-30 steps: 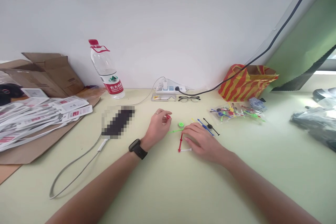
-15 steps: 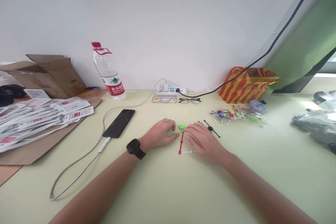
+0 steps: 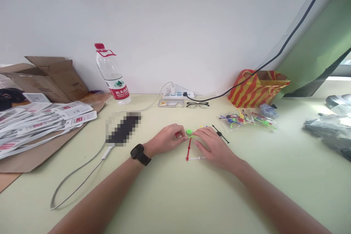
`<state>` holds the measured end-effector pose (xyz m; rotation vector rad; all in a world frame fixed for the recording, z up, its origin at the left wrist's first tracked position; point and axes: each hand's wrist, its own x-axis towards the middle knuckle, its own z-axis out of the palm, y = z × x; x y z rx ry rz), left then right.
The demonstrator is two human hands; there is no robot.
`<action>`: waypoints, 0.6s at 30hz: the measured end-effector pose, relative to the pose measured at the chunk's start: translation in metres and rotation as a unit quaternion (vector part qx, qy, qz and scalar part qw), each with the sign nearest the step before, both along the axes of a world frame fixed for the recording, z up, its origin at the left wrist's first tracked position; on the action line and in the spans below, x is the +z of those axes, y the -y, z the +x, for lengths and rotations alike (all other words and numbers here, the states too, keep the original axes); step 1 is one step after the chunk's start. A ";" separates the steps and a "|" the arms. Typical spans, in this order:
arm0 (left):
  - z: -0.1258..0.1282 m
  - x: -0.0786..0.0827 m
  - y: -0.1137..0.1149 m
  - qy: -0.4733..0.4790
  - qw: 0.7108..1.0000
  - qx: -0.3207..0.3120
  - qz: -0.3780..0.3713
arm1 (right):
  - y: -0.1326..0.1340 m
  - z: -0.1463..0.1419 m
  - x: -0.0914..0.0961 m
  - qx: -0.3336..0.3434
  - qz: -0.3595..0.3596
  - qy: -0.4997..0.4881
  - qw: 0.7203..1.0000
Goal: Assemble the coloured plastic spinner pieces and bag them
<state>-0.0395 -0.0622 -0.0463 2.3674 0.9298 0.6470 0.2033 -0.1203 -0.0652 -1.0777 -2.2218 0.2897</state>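
My left hand (image 3: 166,139) is closed, thumb and forefinger pinched, left of a small group of plastic spinner arrows. A bit of red shows between its fingers; the rest is hidden. My right hand (image 3: 214,145) lies with fingers stretched and thumb apart, fingertips at a green arrow (image 3: 192,136), partly covered. Just behind the fingertips is a round green piece (image 3: 189,131). A red arrow (image 3: 189,148) points toward me, and its tip meets a white arrow (image 3: 197,158) that runs under my right hand. Beyond that hand lies a black arrow (image 3: 219,134); blue and yellow bits peek out.
A clear bag of coloured arrows (image 3: 248,119) lies at right, before a striped bag (image 3: 255,89). Glasses (image 3: 197,105) and a power strip (image 3: 178,95) are at the wall. Left are a pixelated dark phone (image 3: 123,130) on a cable, a bottle (image 3: 113,76) and tags (image 3: 46,120).
The green strip that stretched under my left fingers no longer shows there; green now shows by my right fingertips. Red has appeared between my left fingers. My right hand stays nearly still.
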 end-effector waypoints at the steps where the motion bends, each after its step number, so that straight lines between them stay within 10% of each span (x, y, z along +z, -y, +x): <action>1: 0.003 0.001 0.002 0.017 1.000 -0.005 -0.021 | -0.001 0.000 -0.002 0.003 0.001 -0.011 1.000; 6: 0.014 0.001 0.008 0.072 0.993 -0.021 -0.092 | -0.004 0.001 -0.006 0.032 -0.003 -0.060 0.998; 18: 0.005 -0.015 -0.008 0.149 0.983 0.107 0.003 | -0.002 0.005 0.001 -0.088 0.070 -0.114 0.987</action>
